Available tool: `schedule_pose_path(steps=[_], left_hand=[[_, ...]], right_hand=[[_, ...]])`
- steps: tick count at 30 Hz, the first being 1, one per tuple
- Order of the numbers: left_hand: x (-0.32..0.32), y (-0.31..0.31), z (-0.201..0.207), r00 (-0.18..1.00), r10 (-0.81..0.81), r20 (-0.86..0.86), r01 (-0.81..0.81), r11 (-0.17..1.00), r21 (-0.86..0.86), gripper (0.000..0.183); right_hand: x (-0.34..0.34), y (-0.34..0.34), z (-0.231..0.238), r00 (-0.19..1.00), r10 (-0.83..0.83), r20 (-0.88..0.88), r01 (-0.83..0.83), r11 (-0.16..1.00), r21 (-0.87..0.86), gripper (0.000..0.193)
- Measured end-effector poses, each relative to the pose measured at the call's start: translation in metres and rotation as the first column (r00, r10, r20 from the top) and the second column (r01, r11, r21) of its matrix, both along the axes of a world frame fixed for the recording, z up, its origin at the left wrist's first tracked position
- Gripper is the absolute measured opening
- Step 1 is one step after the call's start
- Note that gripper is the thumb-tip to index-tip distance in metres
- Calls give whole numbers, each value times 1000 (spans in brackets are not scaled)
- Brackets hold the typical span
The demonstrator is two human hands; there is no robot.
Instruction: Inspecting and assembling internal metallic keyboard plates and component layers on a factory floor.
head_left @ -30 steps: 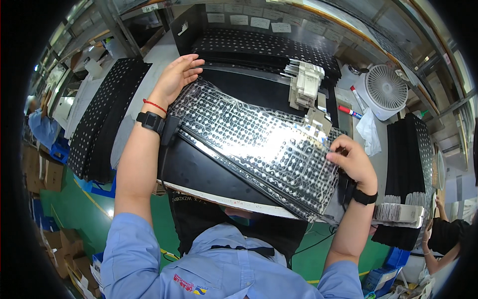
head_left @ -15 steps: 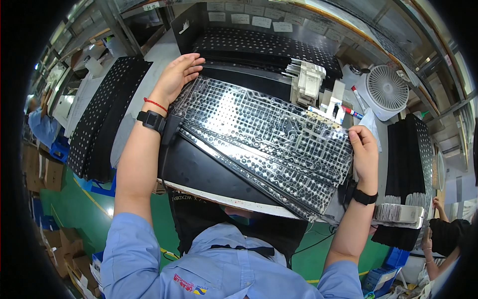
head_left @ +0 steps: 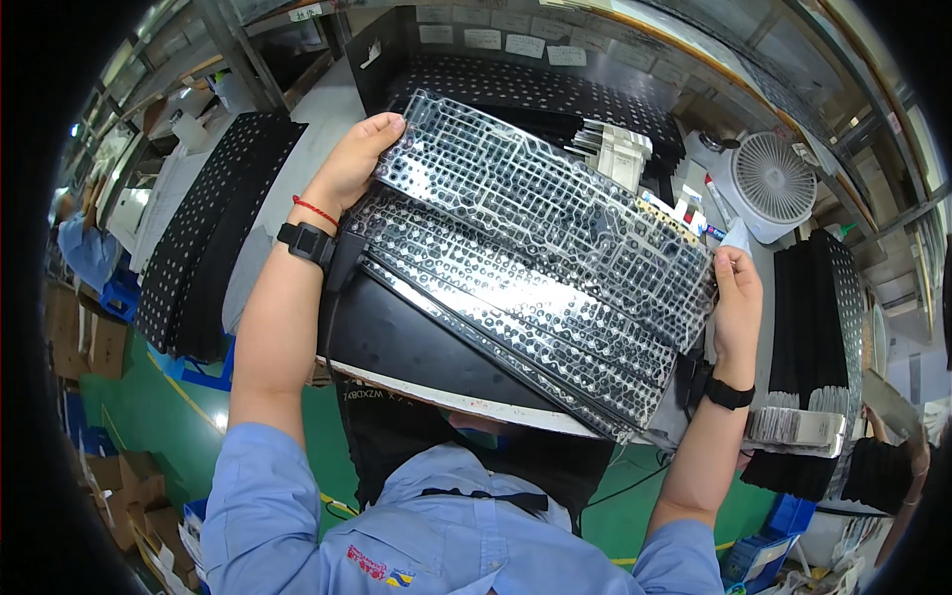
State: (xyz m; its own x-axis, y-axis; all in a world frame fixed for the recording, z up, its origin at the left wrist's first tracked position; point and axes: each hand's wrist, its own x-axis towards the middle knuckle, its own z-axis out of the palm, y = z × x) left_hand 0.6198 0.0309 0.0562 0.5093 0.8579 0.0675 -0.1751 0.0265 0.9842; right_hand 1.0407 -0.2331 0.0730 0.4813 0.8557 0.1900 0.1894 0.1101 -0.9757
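Pinching opposite ends of the transparent circuit membrane (head_left: 555, 203), our left hand (head_left: 359, 161) and right hand (head_left: 739, 293) probably prevent sagging.

Beyond flat black mat (head_left: 387, 332): marked rectangular white paper labels (head_left: 525, 46); before it: white-lettered black cloth (head_left: 369, 428), red-lettered light-blue shirt (head_left: 446, 545)

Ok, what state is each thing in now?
Clear patterned sheet, held up, spread
Left hand, gripping its left end
Right hand, pinching its right end
Sheet stack, lying slanted, partly hidden
White desk fan, standing, unclear if spinning
Black dotted strips on the left, lying together
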Motion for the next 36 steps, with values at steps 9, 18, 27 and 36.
schedule_pose_path(steps=[9, 18, 27, 36], left_hand=[[-1, -1, 3, 993, 98, 65, -96, 995, -41, 17], [-5, 7, -3, 992, 121, 36, -120, 992, -29, 15], [-1, 2, -2, 983, 181, 37, -180, 983, -27, 14], [-16, 5, 1, 996, 66, 52, -69, 996, 50, 23]], right_hand=[[1, -2, 6, 995, -89, -54, 90, 996, 0, 18], [2, -2, 6, 992, -113, -55, 115, 993, 31, 17], [-5, -2, 12, 982, -151, -113, 160, 984, 77, 17], [9, -7, 4, 991, -54, -123, 78, 977, 197, 17]])
